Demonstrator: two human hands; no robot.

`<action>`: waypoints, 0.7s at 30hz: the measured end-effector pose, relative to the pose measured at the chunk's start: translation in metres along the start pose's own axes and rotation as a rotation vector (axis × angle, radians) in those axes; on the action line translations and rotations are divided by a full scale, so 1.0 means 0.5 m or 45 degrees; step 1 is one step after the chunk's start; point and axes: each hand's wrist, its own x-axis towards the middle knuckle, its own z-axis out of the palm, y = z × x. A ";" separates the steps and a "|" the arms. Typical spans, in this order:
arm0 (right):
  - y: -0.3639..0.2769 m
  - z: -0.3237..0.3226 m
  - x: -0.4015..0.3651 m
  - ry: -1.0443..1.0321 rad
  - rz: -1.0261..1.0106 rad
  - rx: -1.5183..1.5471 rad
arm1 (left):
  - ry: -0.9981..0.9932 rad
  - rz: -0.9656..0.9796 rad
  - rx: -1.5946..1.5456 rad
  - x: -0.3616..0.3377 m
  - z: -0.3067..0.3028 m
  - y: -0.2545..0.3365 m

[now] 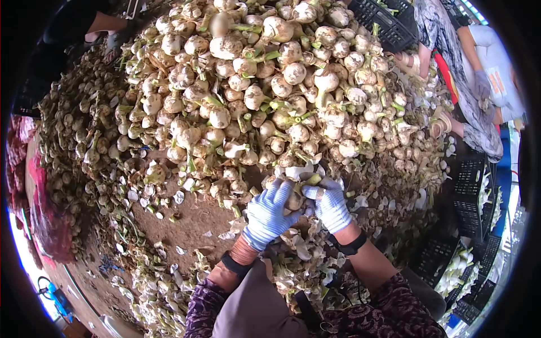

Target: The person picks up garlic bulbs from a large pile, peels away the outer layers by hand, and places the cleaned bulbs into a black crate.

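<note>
1. nearest, a drift of papery white peelings [298, 253] lies over the person's lap, between two purple patterned sleeves.
2. just above it, the left hand [269, 211] and the right hand [331, 205], both in pale blue-white knit gloves, are closed round one dirt-smeared, off-white garlic bulb [294, 200]. it is held between them over the lap, its short green stalk stub [313, 179] poking up by the right hand.
3. the step in hand looks like stripping the bulb's soiled outer skin.
4. the next move probably calls for the left hand to steady the bulb while the right pulls the loosened skin away without cracking the cloves.
5. beyond the hands is bare brown earth floor [180, 219], then a big mound of unpeeled, stalked garlic [253, 84].
6. farthest right stand black plastic crates [470, 186], some holding cleaner bulbs, and another person's gloved hand [482, 84] is at work.
</note>
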 end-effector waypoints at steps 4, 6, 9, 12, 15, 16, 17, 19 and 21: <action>-0.040 0.007 -0.018 -0.084 -0.174 -0.141 | -0.250 -0.801 -2.013 0.015 -0.044 0.002; -0.059 -0.004 -0.021 -0.128 -0.167 -0.087 | -0.263 -0.902 -2.421 0.004 -0.032 -0.008; -0.053 -0.030 -0.008 -0.279 -0.759 -1.044 | -0.476 -0.893 -2.600 -0.001 -0.031 -0.019; -0.033 -0.022 -0.015 -0.155 -0.429 -0.263 | -0.527 -0.838 -2.560 0.013 -0.027 -0.024; -0.027 -0.020 -0.008 -0.202 -0.395 -0.223 | -0.240 -0.622 -1.912 0.016 -0.021 0.003; -0.024 -0.015 -0.008 -0.210 -0.322 0.040 | -0.271 -0.573 -1.717 0.011 -0.013 0.003; -0.039 -0.013 -0.020 -0.254 -0.212 0.202 | -0.202 -0.554 -1.621 0.013 -0.007 0.005; -0.059 -0.014 -0.032 -0.224 -0.225 -0.078 | -0.323 -0.667 -1.821 0.008 -0.019 0.000; -0.062 -0.006 -0.015 -0.204 -0.615 -0.960 | -0.490 -0.817 -2.101 0.001 -0.017 0.001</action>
